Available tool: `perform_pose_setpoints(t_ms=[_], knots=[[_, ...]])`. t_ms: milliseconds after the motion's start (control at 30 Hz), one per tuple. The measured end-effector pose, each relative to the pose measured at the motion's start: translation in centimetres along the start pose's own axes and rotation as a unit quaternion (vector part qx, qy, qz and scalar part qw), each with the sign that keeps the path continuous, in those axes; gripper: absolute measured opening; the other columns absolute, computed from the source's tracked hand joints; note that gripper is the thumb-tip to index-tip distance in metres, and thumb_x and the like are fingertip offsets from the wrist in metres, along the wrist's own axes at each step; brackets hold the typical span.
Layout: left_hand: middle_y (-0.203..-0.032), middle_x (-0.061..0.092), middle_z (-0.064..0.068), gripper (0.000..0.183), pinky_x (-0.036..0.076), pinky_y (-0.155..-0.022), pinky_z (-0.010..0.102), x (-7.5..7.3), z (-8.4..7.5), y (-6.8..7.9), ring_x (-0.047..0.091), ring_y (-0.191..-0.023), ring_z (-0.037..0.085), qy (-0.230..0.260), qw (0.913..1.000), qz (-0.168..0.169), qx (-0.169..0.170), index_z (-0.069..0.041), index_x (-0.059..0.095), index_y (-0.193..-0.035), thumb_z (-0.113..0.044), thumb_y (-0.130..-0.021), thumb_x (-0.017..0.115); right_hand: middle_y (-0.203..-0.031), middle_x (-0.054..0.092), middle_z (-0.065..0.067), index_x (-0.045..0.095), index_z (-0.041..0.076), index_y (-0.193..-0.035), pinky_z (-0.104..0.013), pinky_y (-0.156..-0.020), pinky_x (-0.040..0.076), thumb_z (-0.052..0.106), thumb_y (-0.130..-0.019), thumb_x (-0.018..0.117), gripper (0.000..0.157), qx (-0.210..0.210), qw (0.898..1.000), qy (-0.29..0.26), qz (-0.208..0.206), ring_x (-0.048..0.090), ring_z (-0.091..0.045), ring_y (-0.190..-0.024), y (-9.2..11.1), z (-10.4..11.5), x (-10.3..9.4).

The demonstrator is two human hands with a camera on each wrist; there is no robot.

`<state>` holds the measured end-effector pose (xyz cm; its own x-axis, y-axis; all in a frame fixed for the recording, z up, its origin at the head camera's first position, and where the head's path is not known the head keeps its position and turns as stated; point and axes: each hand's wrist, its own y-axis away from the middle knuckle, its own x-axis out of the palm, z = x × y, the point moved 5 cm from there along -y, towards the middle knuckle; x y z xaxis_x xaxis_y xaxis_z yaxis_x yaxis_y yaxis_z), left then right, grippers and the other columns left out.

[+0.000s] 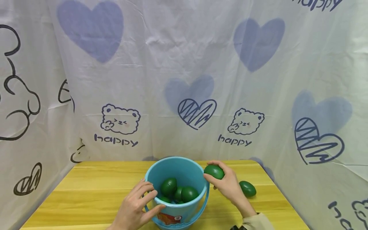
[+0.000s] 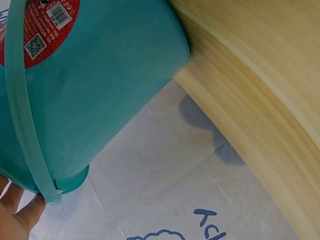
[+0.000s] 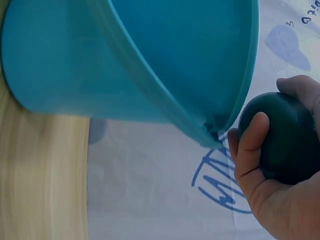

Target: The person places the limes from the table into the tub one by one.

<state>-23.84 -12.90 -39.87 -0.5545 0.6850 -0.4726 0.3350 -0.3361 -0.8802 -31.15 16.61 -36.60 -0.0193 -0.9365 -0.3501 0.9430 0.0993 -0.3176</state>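
Observation:
A light-blue bucket (image 1: 185, 212) stands upright on the table with several dark green avocados (image 1: 169, 186) lying at its bottom. My left hand (image 1: 135, 204) grips the bucket's rim at its near left side, with the thumb on the outer face; in the left wrist view its fingertips (image 2: 35, 210) show beside the handle joint. My right hand (image 1: 227, 183) holds another avocado (image 1: 214, 172) between thumb and fingers, just outside the rim on the right. The right wrist view shows this avocado (image 3: 285, 140) level with the bucket's mouth.
One more avocado (image 1: 247, 188) lies on the wooden table (image 1: 100, 191) to the right, behind my right wrist. The bucket's handle (image 1: 204, 204) hangs down at its front. White curtains (image 1: 184, 64) printed with hearts and bears enclose the table at the back and sides.

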Motion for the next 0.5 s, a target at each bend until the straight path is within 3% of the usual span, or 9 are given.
perform_pose_setpoints(t_ms=[67,167,267,367,500], knots=[[-0.099,0.065,-0.006,0.033,0.041,-0.113,0.032,0.0,0.0,0.0,0.059,-0.095,0.014,-0.002,1.0000,0.000,0.000,-0.021,0.068,-0.092,-0.049,-0.079,0.078,-0.112,0.064,-0.013,0.064,0.022,-0.118,-0.035,-0.054,0.058,0.023,-0.081,0.082,0.041,-0.002,1.000,0.003,0.002,0.060,-0.020,-0.074,0.0,0.3,0.3],[-0.098,0.065,-0.005,0.033,0.051,-0.102,0.045,0.0,0.0,-0.1,0.059,-0.095,0.014,-0.004,1.0000,0.007,-0.003,-0.021,0.068,-0.091,-0.049,-0.078,0.078,-0.114,0.064,-0.011,0.064,0.024,-0.119,-0.031,-0.058,0.057,0.022,-0.081,0.081,0.042,-0.017,1.000,0.020,0.007,0.060,-0.020,-0.078,-0.2,0.8,0.8],[-0.098,0.066,-0.004,0.033,0.054,-0.092,0.056,0.1,0.0,-0.1,0.060,-0.095,0.014,-0.004,0.9998,0.016,-0.007,-0.020,0.069,-0.091,-0.050,-0.078,0.078,-0.118,0.063,-0.008,0.062,0.024,-0.123,-0.029,-0.065,0.055,0.017,-0.081,0.080,0.046,-0.044,0.998,0.052,0.016,0.060,-0.020,-0.086,-0.4,1.2,1.3],[-0.098,0.066,-0.004,0.034,0.054,-0.094,0.054,0.1,0.0,-0.1,0.059,-0.095,0.014,-0.006,0.9997,0.021,-0.009,-0.020,0.069,-0.091,-0.050,-0.079,0.077,-0.120,0.061,-0.005,0.060,0.023,-0.126,-0.030,-0.071,0.053,0.012,-0.079,0.079,0.051,-0.077,0.993,0.086,0.023,0.060,-0.020,-0.092,-0.5,1.7,1.7],[-0.099,0.065,-0.005,0.034,0.045,-0.110,0.036,0.1,0.0,0.0,0.059,-0.095,0.014,-0.008,0.9999,0.011,-0.002,-0.020,0.069,-0.092,-0.051,-0.079,0.077,-0.120,0.061,-0.002,0.061,0.020,-0.127,-0.029,-0.072,0.053,0.012,-0.078,0.081,0.054,-0.102,0.988,0.115,0.030,0.060,-0.019,-0.093,-0.6,2.3,2.2]])
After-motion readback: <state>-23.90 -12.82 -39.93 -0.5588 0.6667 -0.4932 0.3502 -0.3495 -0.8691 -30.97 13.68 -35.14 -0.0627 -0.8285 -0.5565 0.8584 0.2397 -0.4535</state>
